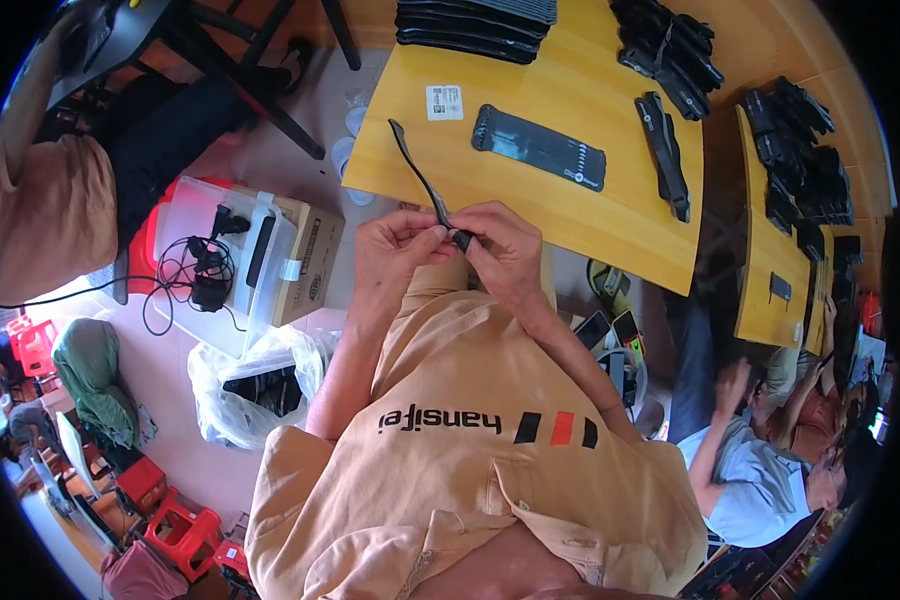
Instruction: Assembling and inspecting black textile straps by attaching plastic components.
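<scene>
In front of my chest, just off the table's near edge, both hands pinch a thin black strap [425, 180]. My left hand [402, 248] closes its fingertips on the strap's lower part. Close beside it, my right hand [508, 255] grips the dark folded end. The strap's free end rises away from me over the yellow table [410, 150]. A flat black pouch-like piece [540, 147] with a shiny middle lies farther back on the table, and a white label [445, 102] lies to its left. What my fingertips cover is hidden.
A stack of black pieces [475, 25] sits at the table's far edge. Folded black straps [663, 155] and a tied bundle [667, 50] lie at right. On my left are a clear bin [270, 270] with tangled cables and a plastic bag [210, 395]. People sit on both sides.
</scene>
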`<state>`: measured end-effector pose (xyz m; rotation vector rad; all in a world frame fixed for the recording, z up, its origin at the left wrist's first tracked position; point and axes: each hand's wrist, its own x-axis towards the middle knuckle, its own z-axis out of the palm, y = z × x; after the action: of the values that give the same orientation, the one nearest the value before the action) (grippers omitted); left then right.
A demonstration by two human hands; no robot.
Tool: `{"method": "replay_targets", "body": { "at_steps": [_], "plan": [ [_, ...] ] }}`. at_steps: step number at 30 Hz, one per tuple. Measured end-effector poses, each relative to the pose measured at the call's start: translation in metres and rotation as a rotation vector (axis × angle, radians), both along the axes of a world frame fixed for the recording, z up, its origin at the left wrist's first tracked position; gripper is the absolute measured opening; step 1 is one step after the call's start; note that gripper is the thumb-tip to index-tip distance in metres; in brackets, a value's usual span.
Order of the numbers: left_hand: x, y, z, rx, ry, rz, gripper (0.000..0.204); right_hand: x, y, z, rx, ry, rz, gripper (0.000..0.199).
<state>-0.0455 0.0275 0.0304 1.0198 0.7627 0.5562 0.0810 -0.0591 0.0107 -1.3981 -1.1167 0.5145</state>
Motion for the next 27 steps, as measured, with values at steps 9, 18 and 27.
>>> {"method": "replay_targets", "body": {
  "at_steps": [9,18,27],
  "plan": [
    [0.0021,0.001,-0.0028,-0.028,0.005,0.003,0.013,0.0014,0.001,-0.0039,0.04,-0.018,-0.034,0.027],
    [0.0057,-0.0015,-0.0005,-0.031,0.041,-0.011,0.01,0.002,-0.0035,-0.0064,0.044,-0.069,-0.045,0.027],
    [0.0046,-0.0035,-0.0094,-0.035,0.05,0.003,0.007,-0.0003,-0.0068,-0.0072,-0.004,-0.05,-0.015,0.026]
  ]
}}
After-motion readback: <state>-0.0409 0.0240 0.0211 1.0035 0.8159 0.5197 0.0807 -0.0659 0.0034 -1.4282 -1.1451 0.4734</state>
